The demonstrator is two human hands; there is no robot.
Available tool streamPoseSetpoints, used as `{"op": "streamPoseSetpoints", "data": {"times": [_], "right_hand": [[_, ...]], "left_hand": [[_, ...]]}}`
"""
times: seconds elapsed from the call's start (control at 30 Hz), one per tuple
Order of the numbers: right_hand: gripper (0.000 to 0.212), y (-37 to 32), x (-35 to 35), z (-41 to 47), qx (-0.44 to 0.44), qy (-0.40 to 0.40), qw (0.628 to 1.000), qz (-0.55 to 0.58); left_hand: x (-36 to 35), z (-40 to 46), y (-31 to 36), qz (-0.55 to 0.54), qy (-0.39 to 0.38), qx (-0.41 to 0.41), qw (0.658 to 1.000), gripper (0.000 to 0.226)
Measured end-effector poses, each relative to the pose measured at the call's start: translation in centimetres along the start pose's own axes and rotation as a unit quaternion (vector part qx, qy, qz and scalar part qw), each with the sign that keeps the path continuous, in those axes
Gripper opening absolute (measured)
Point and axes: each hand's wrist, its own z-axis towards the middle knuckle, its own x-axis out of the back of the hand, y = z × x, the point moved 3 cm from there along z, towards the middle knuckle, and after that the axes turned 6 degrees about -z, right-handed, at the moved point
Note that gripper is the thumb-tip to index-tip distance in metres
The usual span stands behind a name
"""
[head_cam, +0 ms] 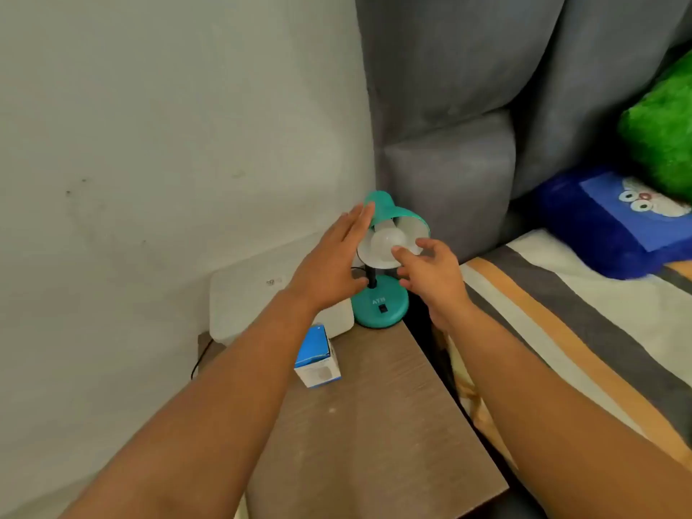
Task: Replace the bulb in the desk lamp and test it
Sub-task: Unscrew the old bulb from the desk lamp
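Note:
A teal desk lamp (380, 305) stands at the far end of a brown bedside table (378, 425). Its shade (389, 211) tilts toward me, with a white bulb (385, 239) seated inside and unlit. My left hand (333, 260) is flat and open beside the shade's left edge, fingertips near its top. My right hand (430, 271) is open with fingers spread, thumb and index tips just at the bulb's lower right, not closed around it. A blue and white bulb box (316, 357) sits on the table near my left forearm.
A white box-like device (243, 297) sits behind the bulb box against the wall, a black cable (198, 361) trailing down beside it. A grey padded headboard (449, 151) rises behind the lamp. A bed with striped sheet (569, 312), blue pillow (614, 219) and green plush (662, 136) lies right.

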Motion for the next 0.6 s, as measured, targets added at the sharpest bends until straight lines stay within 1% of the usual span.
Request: {"op": "streamPoseSetpoints", "data": {"times": [0.07,0.1,0.2,0.3,0.4,0.43,0.6], "right_hand": [[0.069,0.1,-0.3,0.8,0.005,0.011,1.000,-0.012],[0.073,0.3,-0.5,1.1,0.011,0.009,1.000,-0.014],[0.080,0.6,-1.4,1.3,0.012,0.013,1.000,-0.014],[0.070,0.4,-2.1,1.6,0.018,0.016,1.000,-0.006],[0.078,0.0,-2.9,1.7,0.011,0.030,0.999,0.003],[0.077,0.1,-3.1,1.8,0.016,0.035,0.999,0.003],[0.063,0.0,-3.0,1.1,0.062,0.072,0.995,-0.031]], "left_hand": [[-0.1,1.4,0.0,0.007,-0.020,-0.038,0.999,0.124],[-0.2,1.8,-0.2,0.009,-0.030,-0.041,0.999,0.124],[-0.5,2.5,-0.4,0.003,-0.025,-0.062,0.998,0.121],[-0.8,2.5,-0.8,0.025,-0.020,-0.085,0.996,0.116],[-1.0,2.8,-1.2,0.034,-0.015,-0.092,0.995,0.109],[-1.1,2.9,-1.2,0.036,-0.014,-0.094,0.995,0.106],[-1.5,3.0,-1.6,0.027,-0.015,-0.095,0.995,0.102]]}}
